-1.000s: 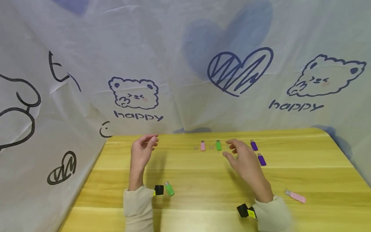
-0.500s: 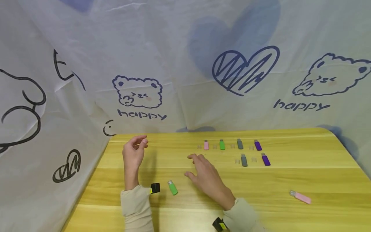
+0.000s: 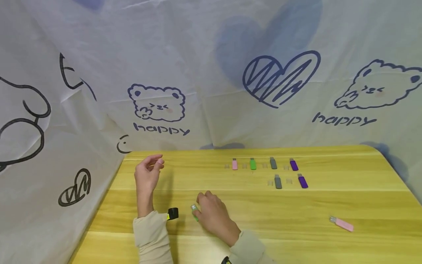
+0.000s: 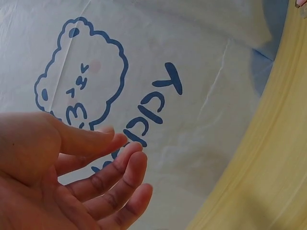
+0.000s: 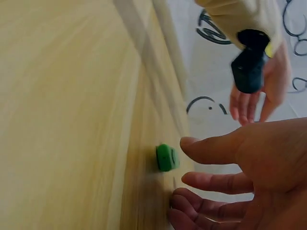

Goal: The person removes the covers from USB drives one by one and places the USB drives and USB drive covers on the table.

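Observation:
A green USB stick [image 3: 195, 212] lies on the wooden table, partly hidden behind the right thumb in the head view. My right hand [image 3: 214, 214] is over it from the right. In the right wrist view, thumb and fingers stand apart close to the green USB stick [image 5: 167, 157], without gripping it. My left hand [image 3: 147, 176] hovers at the table's left side with loosely bent fingers. Only the printed cloth and table edge lie behind that hand [image 4: 91, 182] in the left wrist view, and it holds nothing.
At the back stand two rows of USB sticks: pink [image 3: 234, 164], green [image 3: 252, 164], grey [image 3: 273, 163] and purple [image 3: 293, 164], with grey [image 3: 278, 181] and purple [image 3: 302, 181] in front. Small clear caps [image 3: 244, 166] lie beside them. Another pink stick [image 3: 341, 223] lies right. Printed cloth [image 3: 204, 73] hangs behind.
My right hand has moved left and toward the front, from the rows of sticks to the green USB stick. The left hand has shifted slightly left, still holding nothing.

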Available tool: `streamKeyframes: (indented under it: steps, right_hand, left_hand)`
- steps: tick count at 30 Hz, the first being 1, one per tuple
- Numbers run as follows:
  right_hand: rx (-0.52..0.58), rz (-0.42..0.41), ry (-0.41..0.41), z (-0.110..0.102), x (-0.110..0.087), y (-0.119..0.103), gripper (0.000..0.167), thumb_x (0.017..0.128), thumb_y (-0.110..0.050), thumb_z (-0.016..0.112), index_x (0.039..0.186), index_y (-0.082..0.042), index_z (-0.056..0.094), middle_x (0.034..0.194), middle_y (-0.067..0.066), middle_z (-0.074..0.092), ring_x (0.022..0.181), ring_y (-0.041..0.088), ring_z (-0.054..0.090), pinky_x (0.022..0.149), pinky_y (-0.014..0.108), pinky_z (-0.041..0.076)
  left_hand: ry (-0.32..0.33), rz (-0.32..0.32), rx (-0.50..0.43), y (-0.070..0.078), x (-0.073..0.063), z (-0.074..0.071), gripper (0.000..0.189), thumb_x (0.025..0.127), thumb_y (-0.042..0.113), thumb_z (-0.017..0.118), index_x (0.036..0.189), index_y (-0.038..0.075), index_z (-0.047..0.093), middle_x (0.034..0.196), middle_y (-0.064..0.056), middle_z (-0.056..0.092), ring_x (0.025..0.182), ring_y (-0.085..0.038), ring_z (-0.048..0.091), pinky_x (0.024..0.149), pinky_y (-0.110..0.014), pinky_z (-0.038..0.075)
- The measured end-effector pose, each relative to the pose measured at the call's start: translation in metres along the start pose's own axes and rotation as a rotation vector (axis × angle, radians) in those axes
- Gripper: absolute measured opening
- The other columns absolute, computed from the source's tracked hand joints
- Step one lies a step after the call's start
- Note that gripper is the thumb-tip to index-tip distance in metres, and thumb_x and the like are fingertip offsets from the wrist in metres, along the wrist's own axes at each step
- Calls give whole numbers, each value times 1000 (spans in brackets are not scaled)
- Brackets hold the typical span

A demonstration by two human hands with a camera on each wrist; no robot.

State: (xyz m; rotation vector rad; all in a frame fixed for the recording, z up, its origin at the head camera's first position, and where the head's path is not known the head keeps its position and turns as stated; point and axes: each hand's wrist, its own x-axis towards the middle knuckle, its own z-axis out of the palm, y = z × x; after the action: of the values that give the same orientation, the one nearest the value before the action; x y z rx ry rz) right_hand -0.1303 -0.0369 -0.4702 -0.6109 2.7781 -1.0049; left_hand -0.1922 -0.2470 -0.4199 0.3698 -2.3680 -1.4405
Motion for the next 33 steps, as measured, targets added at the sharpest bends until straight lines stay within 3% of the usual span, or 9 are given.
streamKeyframes:
  steps: [8,16,25,33]
  right_hand:
    - [-91,-32,25,5,4,-8,15,85,-5,82,85,-2,67,77,3,55,66,13,51,57,24,48]
    - [29,-21,-43,-5,1,-2,12,85,7,74,87,-2,67,80,3,60,70,13,54,63,26,51]
    - [161,-42,2,-44,-12,9,10,91,3,74,92,-6,69,86,3,68,69,10,55,60,25,50]
    - [148,-75,88,-89,-25,13,14,91,3,75,94,-11,71,89,-3,67,77,11,58,67,30,50]
  left_hand:
    - [-21,7,0,5,-1,-1,23,103,11,64,123,2,71,114,-19,71,100,-31,70,73,-11,49]
    - [-45,12,-36,9,-2,3,22,102,9,64,122,1,71,114,-19,71,91,-17,69,74,-12,51]
    - [-126,96,-39,21,-6,25,19,100,6,66,117,-2,73,111,-20,72,98,-32,71,75,-14,51]
    - [-251,187,-36,37,-15,50,18,100,6,67,115,-1,74,109,-16,73,96,-29,71,86,-39,58]
